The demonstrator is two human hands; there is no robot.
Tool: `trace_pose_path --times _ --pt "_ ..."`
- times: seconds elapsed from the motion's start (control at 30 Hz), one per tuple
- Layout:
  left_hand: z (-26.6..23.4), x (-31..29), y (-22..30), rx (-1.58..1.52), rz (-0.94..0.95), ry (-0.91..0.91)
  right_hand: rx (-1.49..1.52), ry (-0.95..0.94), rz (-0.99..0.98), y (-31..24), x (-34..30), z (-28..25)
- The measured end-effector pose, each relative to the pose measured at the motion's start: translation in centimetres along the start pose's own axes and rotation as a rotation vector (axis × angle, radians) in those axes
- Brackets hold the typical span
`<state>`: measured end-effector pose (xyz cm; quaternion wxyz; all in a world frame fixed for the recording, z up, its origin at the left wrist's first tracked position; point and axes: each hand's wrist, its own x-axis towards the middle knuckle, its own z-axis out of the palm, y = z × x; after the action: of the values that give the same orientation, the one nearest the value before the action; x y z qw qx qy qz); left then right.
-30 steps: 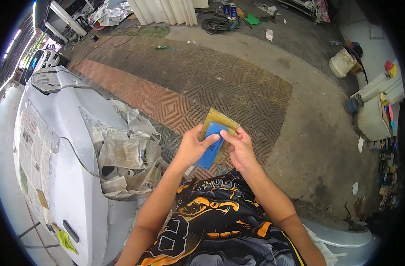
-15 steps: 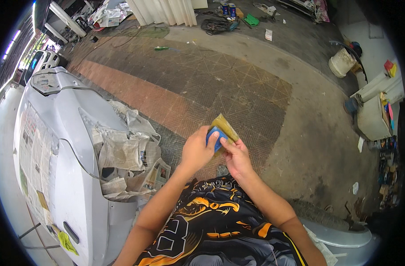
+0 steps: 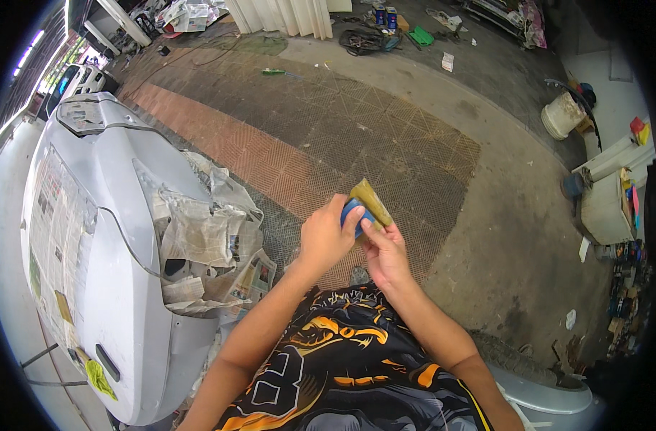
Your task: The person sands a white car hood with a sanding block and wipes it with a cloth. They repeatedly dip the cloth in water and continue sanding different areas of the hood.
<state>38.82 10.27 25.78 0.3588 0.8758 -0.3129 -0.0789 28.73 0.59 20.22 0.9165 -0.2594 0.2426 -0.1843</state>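
Observation:
In front of my torso, both hands are closed around a blue sanding block (image 3: 349,207) and a yellowish sheet of sandpaper (image 3: 372,200). My left hand (image 3: 328,233) grips the block, its thumb lying across the blue face. With thumb and fingers, my right hand (image 3: 390,256) pinches the lower end of the sandpaper, which lies along the block's far right side. The left fingertips are hidden behind the block. Left of me is a pale silver car body (image 3: 112,237), partly masked with newspaper (image 3: 206,230).
A long black sanding pad (image 3: 107,362) and a yellow-green cloth (image 3: 98,378) lie on the car panel. Grated mats (image 3: 328,136) cover the floor ahead. At the right stand a white bucket (image 3: 563,115) and a pale bin (image 3: 607,208). A silver curved car part (image 3: 543,396) is low on the right.
The hands have moved slightly up and right in view with the block and sandpaper. The sandpaper now sits more to the block's right side. The view itself has shifted a little.

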Motion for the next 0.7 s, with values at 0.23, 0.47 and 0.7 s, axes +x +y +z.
trace_pose_path --times 0.23,0.47,0.7 --pt "-2.4 0.4 -2.7 -0.182 0.063 -0.087 0.043 -0.022 -0.001 -2.9 1.6 -2.7" --pt "-5.7 1.4 -2.5 -0.170 0.113 -0.339 -0.549 -0.165 -0.132 -9.0 2.8 -2.3" --pt "-5.9 2.2 -1.9 -0.098 0.193 -0.479 -1.239 -0.585 -0.495 -7.7 4.4 0.0"
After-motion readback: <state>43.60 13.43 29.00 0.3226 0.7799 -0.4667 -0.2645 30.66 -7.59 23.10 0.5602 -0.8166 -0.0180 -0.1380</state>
